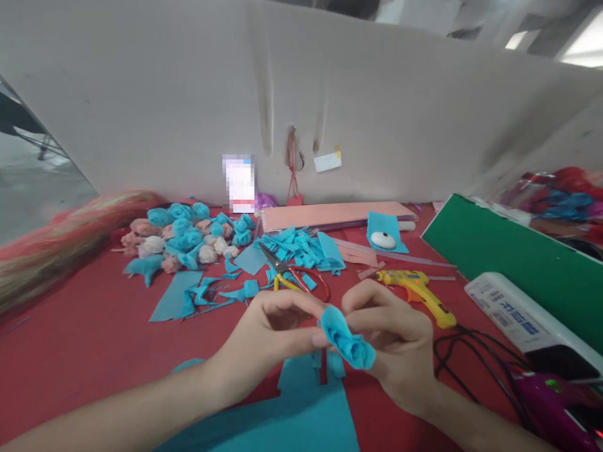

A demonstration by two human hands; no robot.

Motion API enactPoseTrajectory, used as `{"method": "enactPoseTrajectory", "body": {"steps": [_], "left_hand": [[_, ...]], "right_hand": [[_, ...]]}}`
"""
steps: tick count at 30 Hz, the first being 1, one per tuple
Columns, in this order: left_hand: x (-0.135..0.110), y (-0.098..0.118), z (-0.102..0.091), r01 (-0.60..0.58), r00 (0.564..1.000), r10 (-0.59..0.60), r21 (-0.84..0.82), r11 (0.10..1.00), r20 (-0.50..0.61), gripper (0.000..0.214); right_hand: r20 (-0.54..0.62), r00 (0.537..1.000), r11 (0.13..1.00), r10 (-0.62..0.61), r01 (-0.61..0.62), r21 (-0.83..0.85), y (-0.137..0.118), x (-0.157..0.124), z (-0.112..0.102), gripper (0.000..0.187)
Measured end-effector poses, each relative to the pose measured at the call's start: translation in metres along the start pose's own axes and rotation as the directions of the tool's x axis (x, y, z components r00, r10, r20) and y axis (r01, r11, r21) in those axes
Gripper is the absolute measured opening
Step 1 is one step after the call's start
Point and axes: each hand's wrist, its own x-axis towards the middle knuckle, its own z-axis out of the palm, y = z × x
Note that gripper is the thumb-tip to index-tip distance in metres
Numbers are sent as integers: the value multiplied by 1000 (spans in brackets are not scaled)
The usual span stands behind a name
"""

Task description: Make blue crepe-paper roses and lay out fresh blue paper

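Between my two hands is a blue crepe paper flower [350,342], a strip rolled into a spiral at its right end with a loose petal edge at its left. My left hand [287,323] pinches that loose edge between thumb and fingers. Curled around the rolled end, my right hand [393,333] grips the flower from behind; its fingertips are partly hidden. Below the hands lies a large blue crepe paper sheet [282,420] with cut edges. Scissors [287,270] with red and yellow handles rest just beyond my left hand, blades on blue paper scraps [301,248].
Finished blue, pink and white paper flowers [183,232] are heaped at the back left. A yellow glue gun [419,292] lies right of my hands, its black cord [456,351] trailing forward. A white box [513,320] and a green panel [499,245] bound the right side.
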Motion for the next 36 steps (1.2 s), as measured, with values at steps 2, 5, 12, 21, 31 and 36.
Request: {"method": "enactPoseTrajectory", "body": {"steps": [2,5,12,21,31,36], "left_hand": [[0,0,-1,20,1000,-20,-7,1000,-10,7],[1,-1,-3,3,1000,-3,-12,1000,10,8],[4,-3,-6,-117,993,116,56,992,22,11],[8,0,-16,-183,977,157,189,965,143,11],[13,2,-25,-225,941,155,215,950,300,18],[17,7,-31,-258,925,163,253,932,343,18]], "right_hand": [[-2,1000,1000,1,-1,10,1,1,0,17],[3,1000,1000,24,-24,0,2,2,-1,17],[23,996,995,91,-92,48,5,3,-1,22],[97,988,992,119,-123,32,6,2,-4,23],[143,989,984,-40,63,-164,0,3,-5,17],[143,990,978,-16,45,-205,2,2,-4,21]]}}
